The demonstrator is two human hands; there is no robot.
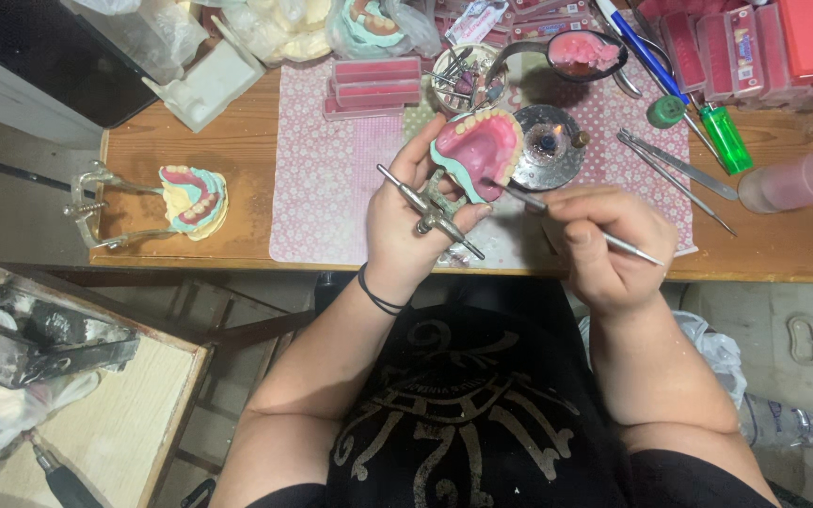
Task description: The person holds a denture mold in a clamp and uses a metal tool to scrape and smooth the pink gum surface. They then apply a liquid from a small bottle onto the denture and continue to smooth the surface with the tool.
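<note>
Two hands are up over the table [237,150], both mine. My left hand [406,221] is curled round a denture model [475,150], pink plate with a row of teeth on a green base, thumb and fingers closed on its edges; a metal articulator frame [430,212] hangs from it across my palm. My right hand [604,245] pinches a thin metal tool [571,221] like a pen, fingers shut tight on the shaft, its tip touching the pink plate. Just behind the model sits a small burner [548,146] on the patterned mat [331,179]. Left of the model, well apart, a second model [195,198] rests in another articulator. Right of it lie a green lighter [726,139] and a bottle [802,179].
</note>
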